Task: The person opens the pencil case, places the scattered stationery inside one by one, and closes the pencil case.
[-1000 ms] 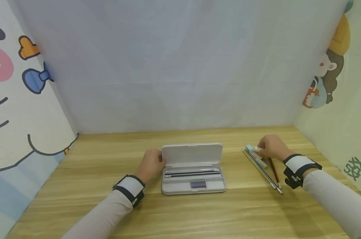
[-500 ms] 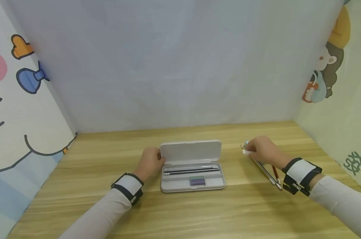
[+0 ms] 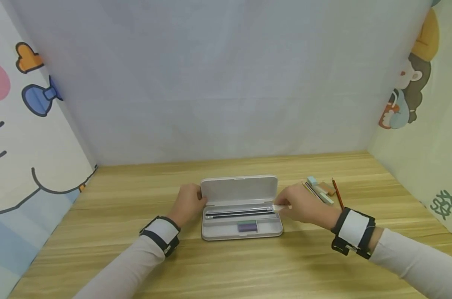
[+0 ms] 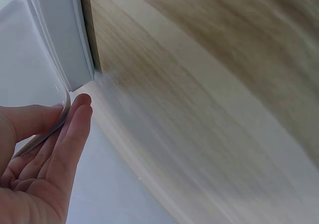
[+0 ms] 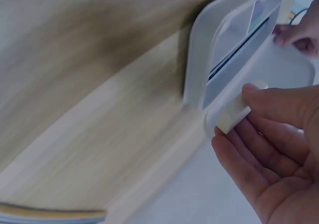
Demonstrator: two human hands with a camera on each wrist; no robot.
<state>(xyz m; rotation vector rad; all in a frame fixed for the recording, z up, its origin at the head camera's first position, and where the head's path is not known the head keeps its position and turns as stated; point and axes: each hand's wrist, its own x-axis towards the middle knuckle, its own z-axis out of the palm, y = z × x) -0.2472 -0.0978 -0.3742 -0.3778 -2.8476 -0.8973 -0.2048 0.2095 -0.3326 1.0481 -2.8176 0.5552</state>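
Observation:
A white pencil case point(image 3: 220, 235) stands open on the table with its lid point(image 3: 239, 190) raised. My left hand point(image 3: 187, 204) pinches the lid's left edge between thumb and fingers, as the left wrist view also shows. Dark pencils point(image 3: 241, 214) lie in the case's back compartment. In the front compartment sits a purple and green block point(image 3: 247, 226), left of a divider. Between thumb and fingertips, my right hand point(image 3: 300, 205) pinches a cream-white eraser point(image 5: 234, 115) at the case's right end, overlapping the pencil ends in the head view.
Right of the case, partly behind my right hand, lie pencils point(image 3: 311, 189), a light blue eraser point(image 3: 312, 180), a pale green block point(image 3: 326, 198), a brown block point(image 3: 328, 188) and a reddish pencil point(image 3: 337, 192). A pale backdrop point(image 3: 226, 83) closes the table's far side.
My right hand has lifted the white eraser from the group on the right and carried it left to the case's right end. The left hand stays on the lid.

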